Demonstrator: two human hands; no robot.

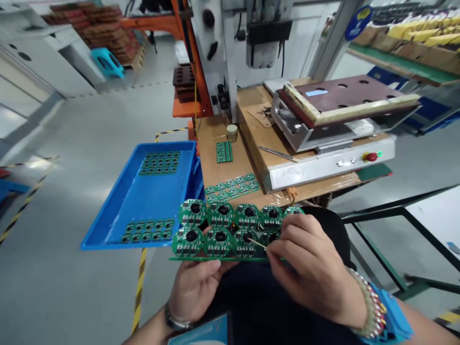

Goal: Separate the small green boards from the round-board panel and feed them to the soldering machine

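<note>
Head view: a circuit board [219,241] sits over the lap, its near edge gripped by the left hand [196,287], fingers partly hidden underneath. Fingertips of the right hand [309,263] pinch a thin stick [258,244] at one lower-row circle. Work seems underway; which circles are finished, I cannot tell. More boards lie in the blue tray [147,196] and on the table [237,165].

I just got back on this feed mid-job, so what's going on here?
A person holds up a sheet of green circuit boards with the left hand. The right hand holds a thin stick, its tip at a dark round spot in the lower row; whether it touches is hard to tell. Two similar sheets lie in the blue tray, and another lies on the brown table just beyond the held one.
</note>
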